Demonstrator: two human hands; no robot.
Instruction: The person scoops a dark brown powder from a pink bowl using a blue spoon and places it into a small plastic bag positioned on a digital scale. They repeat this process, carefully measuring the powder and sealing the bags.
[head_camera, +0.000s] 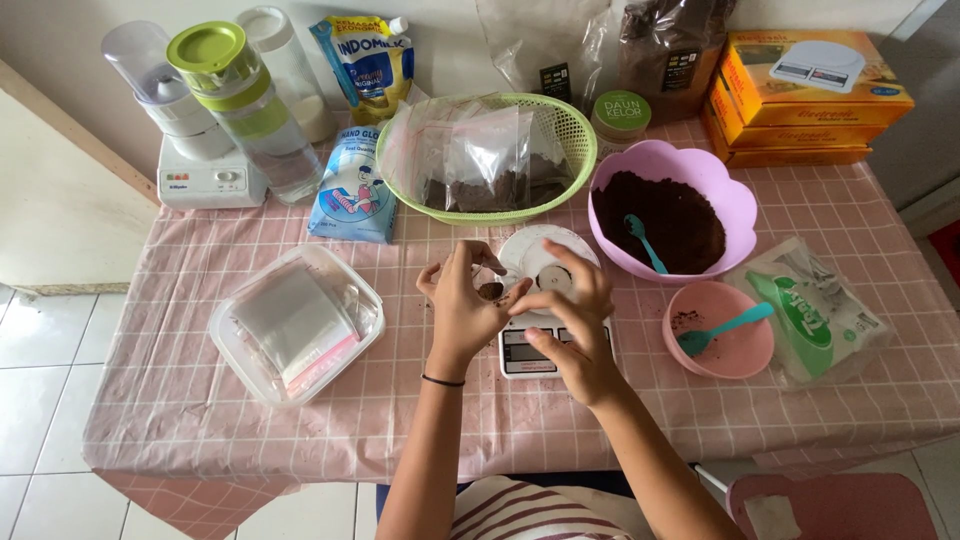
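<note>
Your small clear bag (490, 290), with a dab of dark brown powder in its bottom, sits right between your two hands, just above the white kitchen scale (528, 350) at the middle of the worktop (180, 390). Your left hand (462, 305) has its fingers curled around the bag, pinching its edge. Your right hand (578, 320) comes in from the other side, thumb and forefinger nipping the bag's top, the other fingers loosely bent over the scale's round white plate (535, 250). Just right of you stands the lilac bowl (725, 195) of dark powder with a teal spoon (645, 243) in it. Nearer, there's a small pink bowl (740, 350) with another teal spoon. Behind the scale, a green basket (565, 125) holds filled bags. To your left lies a clear box (240, 340) of empty bags on the pink checked cloth.
</note>
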